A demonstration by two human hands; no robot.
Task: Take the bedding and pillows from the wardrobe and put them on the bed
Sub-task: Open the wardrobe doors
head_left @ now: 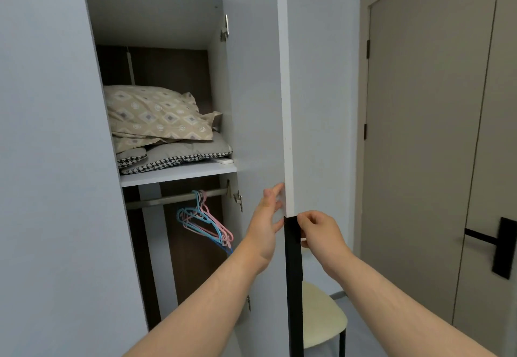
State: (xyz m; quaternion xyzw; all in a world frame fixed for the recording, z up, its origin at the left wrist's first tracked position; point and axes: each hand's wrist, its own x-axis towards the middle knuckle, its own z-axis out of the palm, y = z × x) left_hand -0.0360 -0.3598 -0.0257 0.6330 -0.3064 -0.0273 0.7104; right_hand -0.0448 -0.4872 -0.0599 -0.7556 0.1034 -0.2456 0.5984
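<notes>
The wardrobe stands open, its right door (pixel 257 91) swung toward me. On the white shelf (pixel 179 173) lies a beige diamond-patterned pillow (pixel 156 113) on top of folded grey bedding with a houndstooth edge (pixel 179 155). My left hand (pixel 267 217) rests with straight fingers on the inner face of the door near its edge. On the outer side of that door edge, my right hand (pixel 319 231) curls its fingers round the top of the long black door handle (pixel 293 272).
Pink and blue hangers (pixel 207 219) hang on the rail below the shelf. A cream-seated chair (pixel 321 314) stands behind the door. A taupe room door (pixel 433 133) with a black lever (pixel 500 245) is at the right. The left wardrobe door (pixel 50 161) is closed.
</notes>
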